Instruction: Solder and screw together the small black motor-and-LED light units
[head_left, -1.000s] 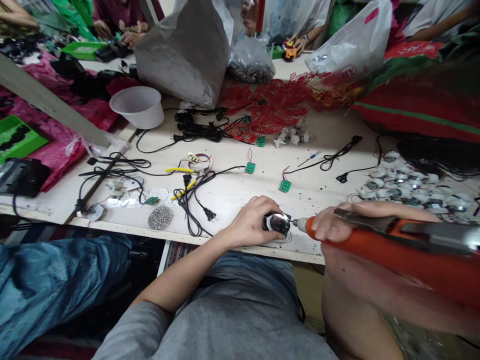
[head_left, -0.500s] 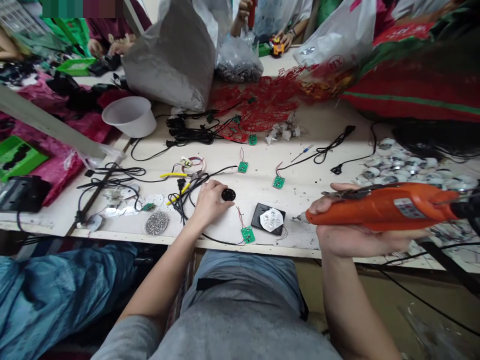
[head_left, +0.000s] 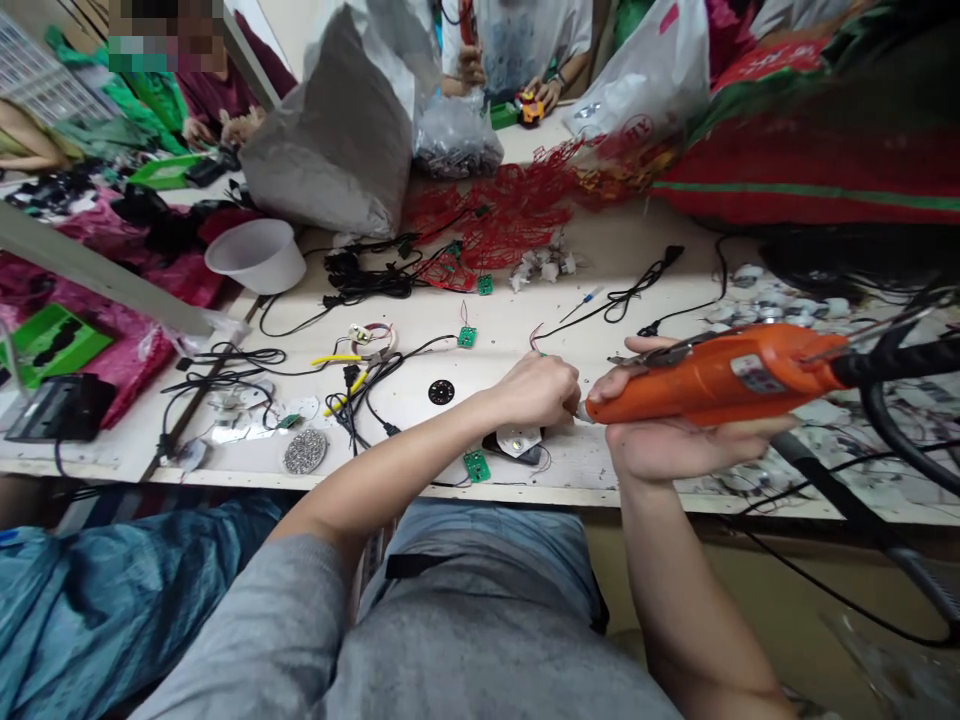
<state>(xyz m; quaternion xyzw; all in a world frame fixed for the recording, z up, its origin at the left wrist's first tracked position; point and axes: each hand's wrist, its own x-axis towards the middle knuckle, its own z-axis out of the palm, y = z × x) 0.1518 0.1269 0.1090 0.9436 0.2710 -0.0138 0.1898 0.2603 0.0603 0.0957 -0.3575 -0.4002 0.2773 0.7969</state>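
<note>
My right hand (head_left: 675, 440) is wrapped round an orange electric screwdriver (head_left: 720, 378) that lies level above the table, tip pointing left. My left hand (head_left: 536, 390) is closed at that tip, fingers pinched together on something too small to make out. Just under the left hand lies a black square part with a shiny white lens plate (head_left: 517, 443). A small green circuit board (head_left: 475, 465) with thin wires lies to its left. A black round disc (head_left: 441, 391) rests alone further left on the white table (head_left: 600, 330).
Black power cords (head_left: 367, 270), yellow-handled pliers (head_left: 349, 365), a pile of tiny screws (head_left: 304, 452) and more green boards lie around. A white bowl (head_left: 255, 255), grey bag (head_left: 337, 140) and red plastic frames (head_left: 510, 205) stand behind. Other people's hands work at the far edge.
My left hand let go of the black disc and moved right to the screwdriver's tip, over the lens part. The screwdriver stayed about where it was.
</note>
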